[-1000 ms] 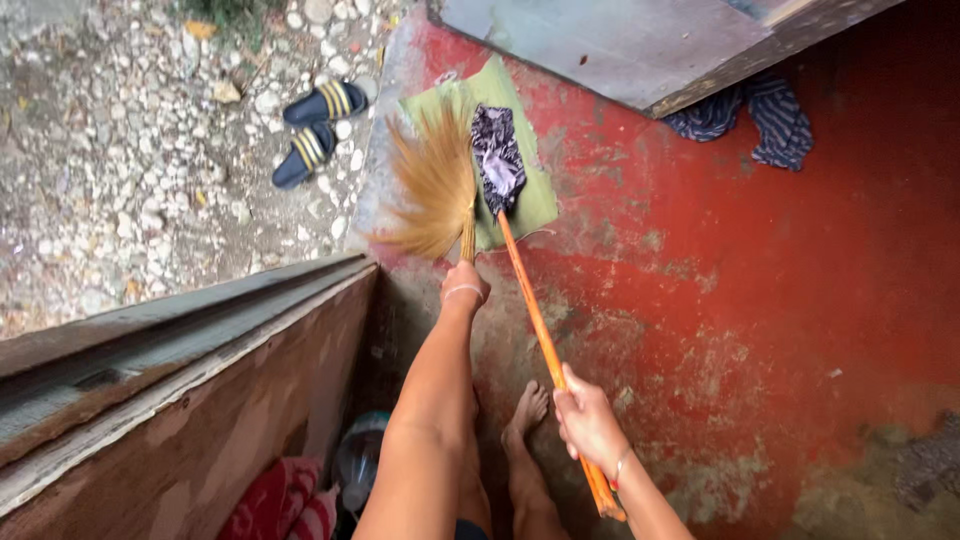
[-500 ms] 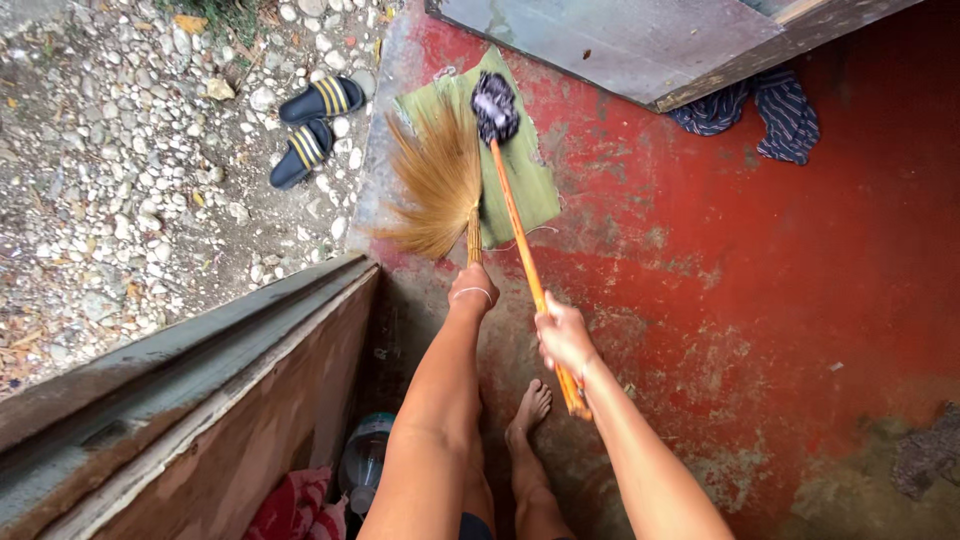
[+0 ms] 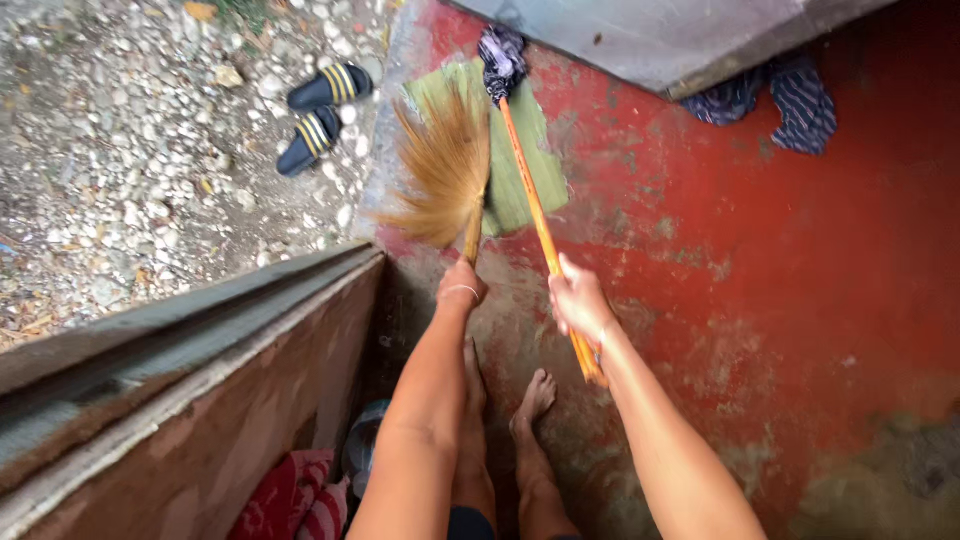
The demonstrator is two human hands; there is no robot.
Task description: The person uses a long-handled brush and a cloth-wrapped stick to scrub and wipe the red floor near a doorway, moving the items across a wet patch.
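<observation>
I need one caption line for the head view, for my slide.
Left hand holds a straw broom; right hand grips an orange-handled mop on a red floor.

- Both arms bare, no sleeves in view.
- Left hand [image 3: 461,283]: thin pale band around the wrist.
- Right hand [image 3: 578,297]: thin bracelet at the wrist.
- Feet bare, no shoes.
- Dark shorts edge near the bottom.

packages: none in view | labels: none | signs: none | screens: none | checked: whole head view, twelve o'clock round to twelve, red floor and gravel alike
</observation>
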